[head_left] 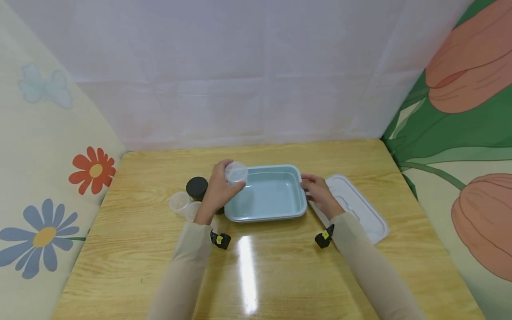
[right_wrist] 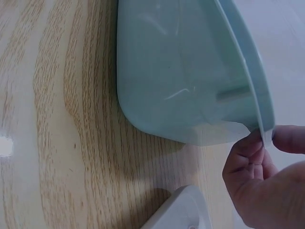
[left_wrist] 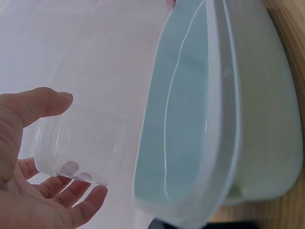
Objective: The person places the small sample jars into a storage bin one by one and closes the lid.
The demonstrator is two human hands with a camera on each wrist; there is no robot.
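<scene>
My left hand [head_left: 221,189] holds a small clear plastic jar [head_left: 236,172] at the left end of a pale blue rectangular tub [head_left: 274,195]. In the left wrist view the jar [left_wrist: 95,138] lies tilted between thumb and fingers, its ribbed band toward the palm, beside the rim of the tub [left_wrist: 224,119]. At the tub's right end, my right hand [head_left: 319,192] grips the rim. The right wrist view shows the thumb and fingers of that hand [right_wrist: 271,186] pinching the edge of the tub [right_wrist: 190,71].
A white lid [head_left: 360,209] lies on the wooden table [head_left: 288,275], right of the tub and partly under my right forearm. Left of the tub stand a black-topped jar [head_left: 197,187], a clear jar [head_left: 179,202] and another clear jar [head_left: 193,210] partly behind my left wrist.
</scene>
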